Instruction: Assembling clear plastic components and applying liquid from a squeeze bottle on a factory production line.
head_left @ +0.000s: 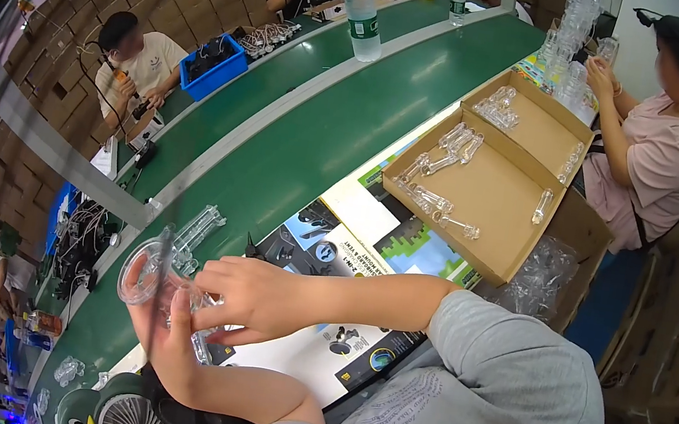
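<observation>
My left hand (169,323) is curled around a clear plastic piece with a round, cup-like end (141,272). Its thumb points up beside the piece. My right hand (252,297) comes across from the right, fingers bent and closed on the near side of the same clear plastic. Overlapping fingers hide where the right fingertips grip. Another clear plastic part, long and tube-like (198,229), lies on the green table just beyond my hands. Below the right fingers a clear end (201,349) pokes out; I cannot tell whether it belongs to the held piece.
Cardboard trays (496,253) with clear plastic parts stand to the right, near a box of clear bags (542,277). Printed cardboard (360,312) lies under my right arm. A small fan (133,420) sits at the lower left. Co-workers sit across the green belt (298,136) and at the right.
</observation>
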`<state>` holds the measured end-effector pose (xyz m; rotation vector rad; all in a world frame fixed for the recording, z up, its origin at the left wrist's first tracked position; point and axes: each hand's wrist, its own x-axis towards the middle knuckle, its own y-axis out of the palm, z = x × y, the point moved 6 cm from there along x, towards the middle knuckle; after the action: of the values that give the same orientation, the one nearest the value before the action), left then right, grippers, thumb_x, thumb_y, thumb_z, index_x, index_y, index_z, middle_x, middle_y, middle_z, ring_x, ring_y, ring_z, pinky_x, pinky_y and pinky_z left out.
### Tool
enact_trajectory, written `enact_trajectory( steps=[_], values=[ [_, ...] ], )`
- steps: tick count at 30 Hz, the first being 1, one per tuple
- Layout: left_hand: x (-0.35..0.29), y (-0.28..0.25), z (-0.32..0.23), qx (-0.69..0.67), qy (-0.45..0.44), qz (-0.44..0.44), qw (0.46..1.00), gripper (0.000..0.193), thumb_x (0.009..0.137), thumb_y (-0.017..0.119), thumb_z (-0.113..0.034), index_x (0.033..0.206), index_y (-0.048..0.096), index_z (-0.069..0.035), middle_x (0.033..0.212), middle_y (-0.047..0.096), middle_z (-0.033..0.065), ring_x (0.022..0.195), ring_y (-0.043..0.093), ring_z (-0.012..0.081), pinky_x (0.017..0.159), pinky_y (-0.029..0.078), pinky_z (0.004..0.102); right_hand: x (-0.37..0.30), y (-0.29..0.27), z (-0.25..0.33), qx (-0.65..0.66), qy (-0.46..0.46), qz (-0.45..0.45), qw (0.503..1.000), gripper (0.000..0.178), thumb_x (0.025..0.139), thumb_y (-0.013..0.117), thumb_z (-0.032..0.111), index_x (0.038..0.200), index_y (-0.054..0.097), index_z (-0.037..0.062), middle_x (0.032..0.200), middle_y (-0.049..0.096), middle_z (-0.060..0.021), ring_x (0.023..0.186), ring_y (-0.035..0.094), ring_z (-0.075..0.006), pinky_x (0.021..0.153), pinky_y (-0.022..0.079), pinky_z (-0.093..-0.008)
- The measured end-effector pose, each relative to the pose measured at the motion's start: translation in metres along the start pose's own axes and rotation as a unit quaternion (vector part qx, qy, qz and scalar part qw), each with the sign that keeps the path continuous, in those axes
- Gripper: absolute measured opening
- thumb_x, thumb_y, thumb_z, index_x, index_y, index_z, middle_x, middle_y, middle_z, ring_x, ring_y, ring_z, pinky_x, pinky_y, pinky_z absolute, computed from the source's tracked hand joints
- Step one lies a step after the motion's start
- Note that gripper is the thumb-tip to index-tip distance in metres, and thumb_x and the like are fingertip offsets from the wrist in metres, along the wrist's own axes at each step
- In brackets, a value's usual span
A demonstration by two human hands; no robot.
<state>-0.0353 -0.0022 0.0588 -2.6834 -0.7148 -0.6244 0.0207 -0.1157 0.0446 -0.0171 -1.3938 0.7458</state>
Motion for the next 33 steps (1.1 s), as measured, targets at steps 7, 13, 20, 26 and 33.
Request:
enact_trajectory(
  steps=[7,13,20,26,33],
  values=[
    [-0.016,-0.067,-0.006,0.026,0.113,-0.294,0.949,0.041,0.088,0.053,-0.028,0.116,0.040,-0.001,0.092,0.053,0.0093,0.082,0.053,0.0176,0.077,0.043,0.0308,-0.006,-0.011,-0.021,-0.057,0.073,-0.003,0.996,0.029,0.074,0.060,0.010,0.103,0.057,0.0137,0.084,0.053,-0.0033,0.077,0.053,-0.0211,0.066,0.045,-0.0327],
    [-0.024,-0.069,-0.016,-0.038,0.144,-0.306,0.940,0.040,0.087,0.053,-0.028,0.113,0.041,0.000,0.094,0.053,0.0102,0.082,0.052,0.0178,0.078,0.043,0.0314,-0.067,0.057,-0.090,-0.282,0.087,0.250,0.922,0.041,0.067,0.062,0.008,0.107,0.057,0.0207,0.086,0.050,-0.0033,0.088,0.048,-0.0204,0.070,0.038,-0.0329],
    [-0.018,-0.057,-0.021,-0.002,0.139,-0.240,0.961,0.059,0.084,0.055,-0.034,0.126,0.033,0.002,0.082,0.050,0.0109,0.079,0.049,0.0173,0.073,0.041,0.0291,-0.084,0.089,-0.095,-0.310,0.015,0.314,0.897,0.031,0.068,0.062,0.017,0.099,0.059,0.0245,0.083,0.050,-0.0016,0.089,0.046,-0.0186,0.072,0.034,-0.0339],
    [-0.020,-0.058,-0.020,0.001,0.138,-0.250,0.958,0.056,0.084,0.054,-0.033,0.124,0.035,0.002,0.083,0.050,0.0108,0.077,0.048,0.0165,0.071,0.042,0.0291,-0.091,0.109,-0.109,-0.321,0.027,0.382,0.866,0.012,0.068,0.061,0.018,0.079,0.064,0.0209,0.084,0.054,-0.0039,0.091,0.048,-0.0220,0.080,0.034,-0.0440],
    [-0.018,-0.057,-0.018,0.016,0.129,-0.240,0.962,0.058,0.083,0.054,-0.036,0.125,0.035,-0.001,0.085,0.051,0.0112,0.076,0.050,0.0167,0.072,0.042,0.0292,-0.093,0.115,-0.109,-0.344,-0.002,0.390,0.854,0.012,0.069,0.062,0.019,0.080,0.061,0.0191,0.082,0.053,-0.0018,0.090,0.047,-0.0187,0.076,0.034,-0.0400]
  ],
)
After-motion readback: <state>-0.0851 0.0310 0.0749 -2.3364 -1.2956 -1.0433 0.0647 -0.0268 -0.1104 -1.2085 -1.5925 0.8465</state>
